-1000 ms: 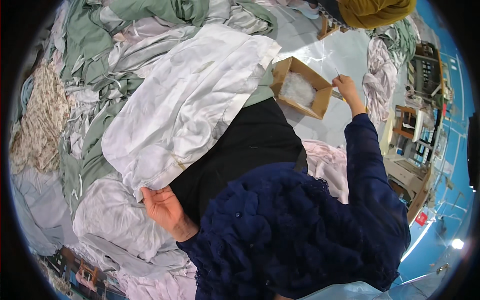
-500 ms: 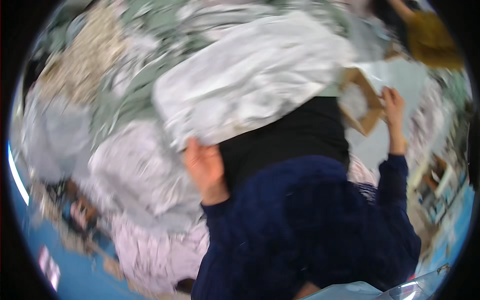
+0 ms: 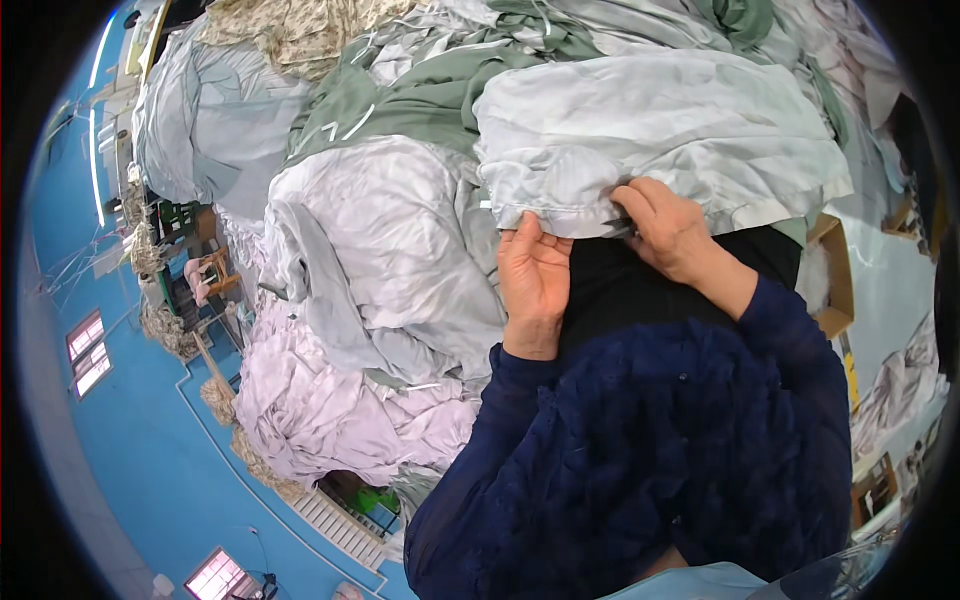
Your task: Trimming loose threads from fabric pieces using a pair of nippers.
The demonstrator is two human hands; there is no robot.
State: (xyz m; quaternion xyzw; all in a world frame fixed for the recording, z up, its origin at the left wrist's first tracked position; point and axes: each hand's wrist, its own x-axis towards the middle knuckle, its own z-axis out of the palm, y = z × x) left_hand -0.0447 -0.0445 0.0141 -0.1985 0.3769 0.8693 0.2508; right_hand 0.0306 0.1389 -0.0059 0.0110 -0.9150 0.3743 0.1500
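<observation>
A folded white cloth, wrinkled and hemmed along its near edge, lies across my lap over black trousers. My left hand is palm up, its fingertips closed on the near hem at the left part of the cloth. Just right of it, my right hand is closed round a small dark pointed tool that looks like thread snips. Its tip rests close to the hem; the rest of the tool is hidden in my fingers.
To the left are heaped pale cloths and a pinkish pile. Green cloth and beige patterned cloth lie behind. An open cardboard box stands at my right. Blue floor shows at far left.
My right hand has come from beside the cardboard box to the cloth's hem, with the dark tool in it. My left hand stays at the hem. The view has turned.
</observation>
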